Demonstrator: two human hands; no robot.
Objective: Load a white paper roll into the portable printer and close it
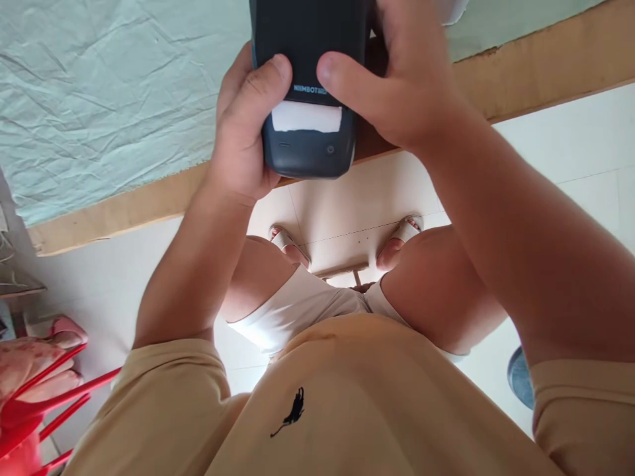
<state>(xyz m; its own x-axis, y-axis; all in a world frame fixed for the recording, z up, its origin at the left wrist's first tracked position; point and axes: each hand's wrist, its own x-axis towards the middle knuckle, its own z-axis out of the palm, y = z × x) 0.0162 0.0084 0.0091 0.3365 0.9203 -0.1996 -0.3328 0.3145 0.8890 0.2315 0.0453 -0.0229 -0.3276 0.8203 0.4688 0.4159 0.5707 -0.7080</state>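
A dark label printer (308, 147) marked NIIMBOT is held up over the table's front edge, its far end cut off by the top of the view. White label paper (306, 118) shows in the slot near its rounded end, above a small power button. My left hand (248, 119) is wrapped round the printer's left side, thumb on top. On the right, my right hand (397, 79) grips the other side with its thumb lying across the top face near the lettering. The fingers of both hands are mostly hidden behind the printer.
A wrinkled pale green cloth (109, 86) covers the wooden-edged table (546, 66). Part of a white object (452, 9) is at the top right. At lower left are a red chair (30, 416) and another person's foot in a pink slipper (67, 330). My legs are below the table edge.
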